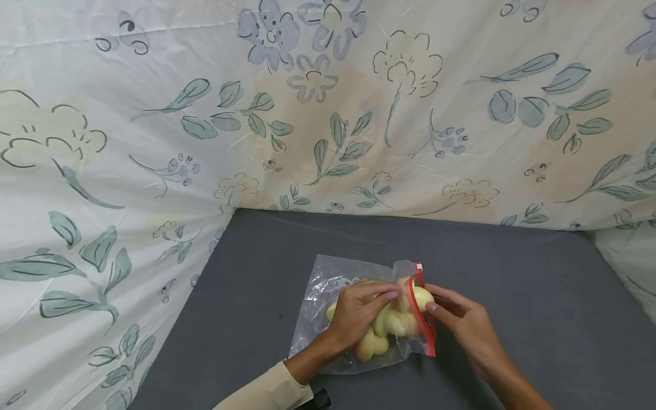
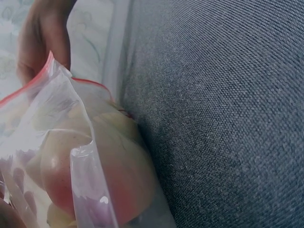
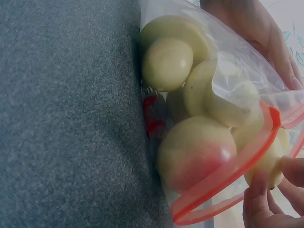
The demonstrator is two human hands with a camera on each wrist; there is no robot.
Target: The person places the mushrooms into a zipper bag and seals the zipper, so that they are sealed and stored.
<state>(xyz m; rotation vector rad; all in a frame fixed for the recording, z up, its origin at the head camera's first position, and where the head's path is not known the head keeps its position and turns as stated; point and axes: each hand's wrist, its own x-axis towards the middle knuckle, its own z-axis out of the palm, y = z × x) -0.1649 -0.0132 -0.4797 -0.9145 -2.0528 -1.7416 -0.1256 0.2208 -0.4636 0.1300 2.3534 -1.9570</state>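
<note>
A clear zip bag [image 1: 319,280] with a red zip edge [image 1: 430,341] lies on its side, holding several pale yellow-green fruits [image 1: 394,323]. Some show a pink blush, such as the large fruit [image 3: 197,152] by the mouth in the right wrist view. My left hand [image 1: 353,316] reaches over the bag and pinches its film near the mouth. At the opening, my right hand [image 1: 468,327] holds a pale yellow fruit [image 1: 422,298] between thumb and fingers. The red rim crosses in front of part of that fruit. In the left wrist view, the right hand [image 2: 45,40] appears beyond the bag.
A dark grey cloth-covered table [image 1: 528,267] lies under the bag. Floral fabric [image 1: 348,125] hangs behind the table and along its left side. A beige sleeve [image 1: 277,387] covers the left forearm, with a black object [image 1: 320,398] beside its cuff.
</note>
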